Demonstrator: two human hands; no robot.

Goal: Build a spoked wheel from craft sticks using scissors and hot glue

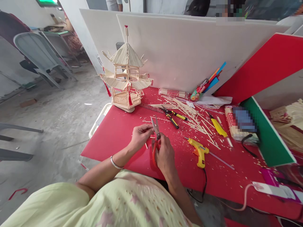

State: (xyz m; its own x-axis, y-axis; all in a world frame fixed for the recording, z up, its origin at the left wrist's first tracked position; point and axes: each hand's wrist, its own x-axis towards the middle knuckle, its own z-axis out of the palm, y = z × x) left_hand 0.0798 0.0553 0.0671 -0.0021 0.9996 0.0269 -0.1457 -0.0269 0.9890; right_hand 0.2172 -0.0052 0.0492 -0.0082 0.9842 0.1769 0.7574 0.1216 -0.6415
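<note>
My right hand is closed round the red handles of a pair of scissors, whose blades point up and away from me, slightly parted. Beside the blades, the fingers of my left hand are pinched together; whatever they hold is too small to make out. Short pieces of stick lie on the red table just under my hands. Beyond them, at the table's left corner, stands a pagoda model built of thin wooden sticks, with red tassels hanging from its roof corners.
Yellow-black pliers, loose sticks, a yellow utility knife and a yellow glue gun lie on the red table. A pen cup stands near the white board. A power strip sits at right.
</note>
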